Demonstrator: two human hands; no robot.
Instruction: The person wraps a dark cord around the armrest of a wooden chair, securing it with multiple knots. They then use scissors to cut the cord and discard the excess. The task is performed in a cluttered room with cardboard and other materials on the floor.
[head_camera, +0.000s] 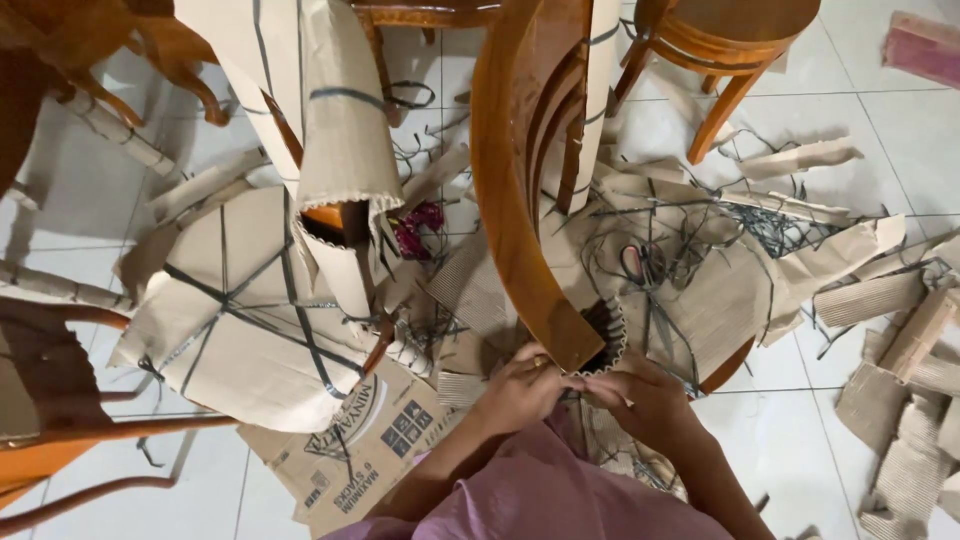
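A curved brown wooden chair part (510, 200) rises in the middle of the view, its lower end wrapped in corrugated cardboard (604, 342). My left hand (522, 388) and my right hand (640, 398) meet just below that end, fingers pinched on the edge of the cardboard wrap. Both forearms come up from my pink garment (545, 495) at the bottom. What lies between the fingertips is partly hidden.
Torn cardboard sheets (240, 330) and black strapping (760, 230) litter the white tiled floor. Scissors with reddish handles (640, 262) lie right of the chair part. A printed flat box (355, 450) lies lower left. Other wooden chairs (730, 45) stand around, some wrapped.
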